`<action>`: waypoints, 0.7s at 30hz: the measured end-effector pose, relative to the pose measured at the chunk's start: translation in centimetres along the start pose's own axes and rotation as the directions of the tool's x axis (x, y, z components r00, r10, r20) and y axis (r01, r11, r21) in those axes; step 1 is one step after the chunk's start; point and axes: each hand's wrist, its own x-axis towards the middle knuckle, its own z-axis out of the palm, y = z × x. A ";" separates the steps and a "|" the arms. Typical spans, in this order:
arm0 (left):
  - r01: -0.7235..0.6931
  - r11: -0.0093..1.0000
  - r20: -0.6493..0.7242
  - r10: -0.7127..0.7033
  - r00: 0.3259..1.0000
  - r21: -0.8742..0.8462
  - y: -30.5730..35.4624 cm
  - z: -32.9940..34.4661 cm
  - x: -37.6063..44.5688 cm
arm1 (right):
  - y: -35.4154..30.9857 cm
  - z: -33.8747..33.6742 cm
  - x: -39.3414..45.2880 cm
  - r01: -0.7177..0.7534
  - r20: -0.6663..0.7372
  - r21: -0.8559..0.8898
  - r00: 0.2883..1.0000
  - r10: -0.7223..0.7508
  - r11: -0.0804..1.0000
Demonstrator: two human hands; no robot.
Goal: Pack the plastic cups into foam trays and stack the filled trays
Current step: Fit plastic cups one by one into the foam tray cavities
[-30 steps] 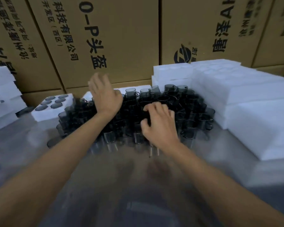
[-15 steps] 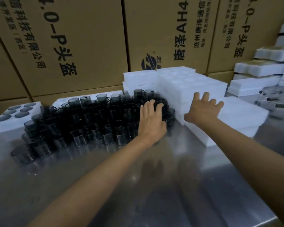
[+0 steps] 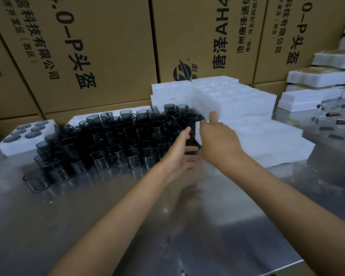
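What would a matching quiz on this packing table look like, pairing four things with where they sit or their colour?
Things:
1. cups
2. filled tray
3. empty trays
4. boxes

Descriptions:
A. brown, with printed lettering, along the back
B. white stack to the right of the cups
C. dark and see-through, crowded mid-table
D. far left, dark discs showing in its holes

Pairs: 1-C, 2-D, 3-B, 4-A
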 end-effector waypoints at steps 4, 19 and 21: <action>0.066 0.997 0.090 -0.069 0.994 0.037 -0.4 -4.1 -1.6 | -4.4 -0.1 -3.6 0.130 0.139 0.134 0.979 -0.148 0.982; 0.269 0.815 -0.490 0.021 0.871 0.513 -1.9 -16.3 -6.1 | -6.1 7.1 -0.6 0.097 0.027 0.528 0.991 -0.131 0.844; 0.285 0.800 -0.514 0.034 0.857 0.528 -2.1 -17.2 -6.1 | -4.7 7.7 1.9 0.022 0.055 0.452 0.997 -0.053 0.892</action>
